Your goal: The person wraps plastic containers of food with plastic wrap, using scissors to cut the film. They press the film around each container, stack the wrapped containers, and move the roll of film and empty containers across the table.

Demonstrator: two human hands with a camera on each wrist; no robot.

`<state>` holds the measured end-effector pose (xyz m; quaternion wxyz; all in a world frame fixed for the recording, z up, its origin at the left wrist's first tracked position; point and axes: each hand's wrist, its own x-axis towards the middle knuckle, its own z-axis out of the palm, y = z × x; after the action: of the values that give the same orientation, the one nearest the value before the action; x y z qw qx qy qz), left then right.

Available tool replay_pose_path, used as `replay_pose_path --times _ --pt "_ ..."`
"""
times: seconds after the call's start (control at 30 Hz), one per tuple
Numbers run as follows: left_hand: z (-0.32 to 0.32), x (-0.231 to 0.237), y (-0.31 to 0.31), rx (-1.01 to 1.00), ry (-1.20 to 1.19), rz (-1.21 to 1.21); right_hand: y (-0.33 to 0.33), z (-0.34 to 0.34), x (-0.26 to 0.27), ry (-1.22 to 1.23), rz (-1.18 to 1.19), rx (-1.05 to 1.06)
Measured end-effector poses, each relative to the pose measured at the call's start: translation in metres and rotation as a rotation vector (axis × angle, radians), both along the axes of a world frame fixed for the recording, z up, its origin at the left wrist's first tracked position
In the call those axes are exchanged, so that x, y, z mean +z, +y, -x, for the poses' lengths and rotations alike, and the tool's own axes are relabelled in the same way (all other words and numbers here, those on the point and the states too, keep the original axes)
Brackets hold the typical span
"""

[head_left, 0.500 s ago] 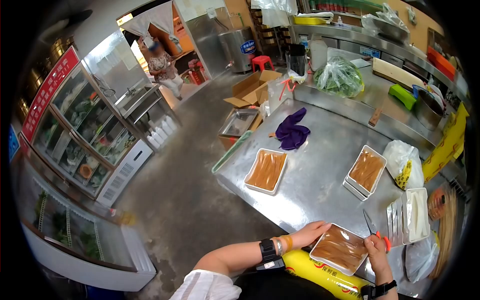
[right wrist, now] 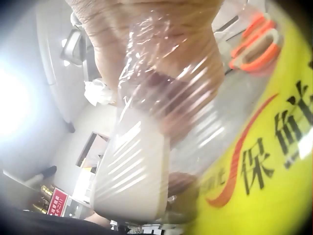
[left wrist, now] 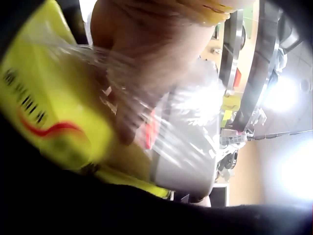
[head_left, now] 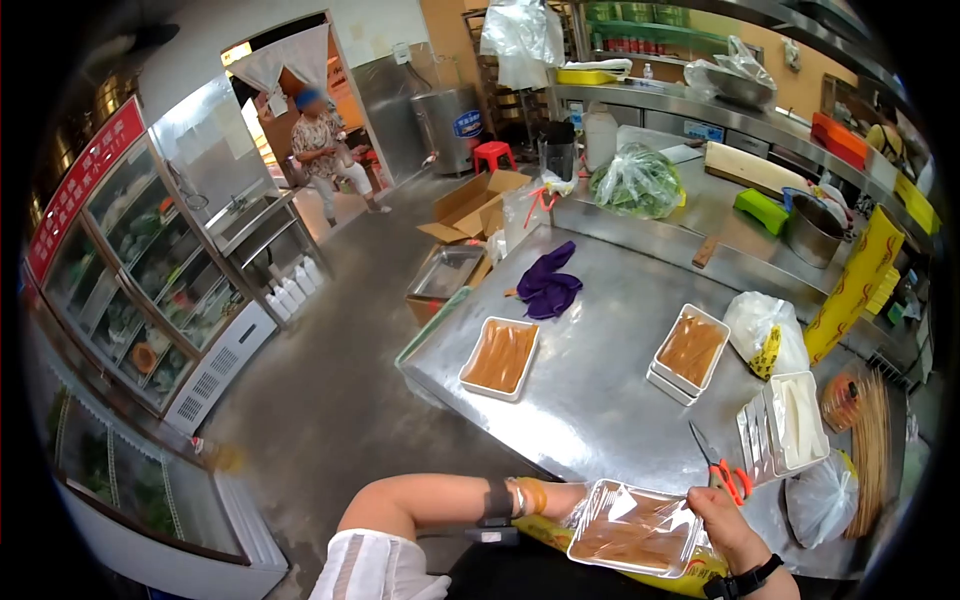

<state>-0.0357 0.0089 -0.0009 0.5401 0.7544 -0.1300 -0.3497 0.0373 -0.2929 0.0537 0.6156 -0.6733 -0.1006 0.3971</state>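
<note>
Low in the head view is a white tray of brown food strips, under glossy cling film. My right hand grips film at the tray's right side, its thumb by the rim. At the left side is my left hand, its fingers mostly hidden there by film and tray. The left wrist view shows those fingers curled among stretched film. More film runs from tray to right palm in the right wrist view. Below the tray lies a yellow printed roll. Orange-handled scissors lie beyond the right hand.
On the steel table sit a film-covered tray at left and stacked trays farther right. A purple cloth lies behind. White trays, a white bag and skewers crowd the right side. A person sits by the doorway.
The tray has moved left and toward my body, and bunched film now shows at its sides. My left hand has slipped from its top left edge to behind it. My head view has shifted.
</note>
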Motion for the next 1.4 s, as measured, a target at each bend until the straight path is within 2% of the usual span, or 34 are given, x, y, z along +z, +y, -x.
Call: replay_pose_path --times 0.03,0.1,0.17,0.23,0.33,0.37,0.43,0.53,0.6,0.63,0.67,0.7,0.73,0.77,0.87,0.9,1.03,1.13,1.17,1.23,1.27,1.3,1.33,1.37,1.4 --pt "0.006 0.048 -0.006 0.265 0.557 0.229 -0.004 0.003 0.002 -0.012 0.006 0.002" --pt "0.014 0.044 -0.009 0.015 -0.078 0.061 -0.007 0.01 0.01 0.049 0.009 -0.054" --pt "0.013 0.04 -0.014 -0.021 -0.202 0.085 -0.009 0.012 0.011 0.073 -0.009 -0.091" --pt "0.018 0.057 -0.024 0.133 0.114 0.204 -0.014 0.015 0.005 0.074 -0.042 -0.102" --pt "0.019 0.03 -0.029 0.151 0.053 0.266 -0.014 0.022 0.01 0.078 -0.005 -0.107" --pt "0.021 0.026 -0.026 0.123 -0.179 0.198 -0.013 0.024 0.015 0.102 -0.01 -0.122" --pt "0.019 0.021 -0.027 0.147 -0.024 0.156 -0.011 0.03 0.026 0.164 -0.02 -0.147" --pt "0.015 0.026 -0.026 0.134 -0.067 -0.009 -0.018 0.03 0.013 0.123 -0.017 -0.143" --pt "0.008 0.04 -0.02 0.01 -0.243 -0.295 -0.021 0.03 0.017 0.148 -0.025 -0.162" --pt "0.0 0.023 -0.014 0.205 -0.136 -0.059 -0.022 0.033 0.021 0.166 -0.026 -0.174" --pt "-0.014 0.01 0.006 0.073 -0.635 -0.216 -0.02 0.036 0.028 0.116 -0.027 -0.165" --pt "-0.027 0.023 0.016 0.234 -0.406 -0.194 -0.015 0.037 0.04 0.07 -0.021 -0.154" --pt "-0.034 0.045 0.018 0.397 -0.097 0.101 -0.009 0.037 0.05 0.024 -0.014 -0.144" --pt "-0.044 0.065 0.02 0.321 -0.097 0.247 -0.003 0.037 0.057 -0.024 0.018 -0.096" --pt "-0.048 0.118 -0.01 -0.132 -0.498 0.109 0.006 0.03 0.054 -0.059 0.172 -0.002" --pt "-0.048 0.125 -0.019 -0.255 -0.409 0.083 0.005 0.028 0.045 -0.06 0.162 0.005" --pt "-0.053 0.105 -0.026 -0.328 -0.095 0.097 0.006 0.032 0.049 -0.03 0.147 -0.002" --pt "-0.048 0.099 -0.027 -0.263 0.083 0.151 0.007 0.036 0.047 -0.067 0.125 -0.032" --pt "-0.045 0.091 -0.026 -0.256 0.075 0.178 0.006 0.039 0.041 -0.02 0.115 -0.07" --pt "-0.038 0.092 -0.02 -0.177 0.182 0.243 0.0 0.04 0.042 -0.151 0.223 -0.104" --pt "-0.042 0.087 -0.011 -0.123 0.313 0.171 -0.002 0.035 0.033 -0.208 0.086 -0.213" --pt "-0.042 0.103 -0.014 -0.126 0.33 0.18 -0.008 0.035 0.033 -0.157 0.065 -0.301" --pt "-0.038 0.109 -0.017 -0.147 0.246 0.225 -0.018 0.042 0.032 -0.133 -0.018 -0.429" --pt "-0.037 0.113 -0.017 -0.138 0.23 0.195 -0.024 0.046 0.041 -0.134 -0.012 -0.472" --pt "-0.035 0.115 -0.016 -0.149 0.204 0.166 -0.027 0.054 0.032 -0.206 -0.142 -0.536"
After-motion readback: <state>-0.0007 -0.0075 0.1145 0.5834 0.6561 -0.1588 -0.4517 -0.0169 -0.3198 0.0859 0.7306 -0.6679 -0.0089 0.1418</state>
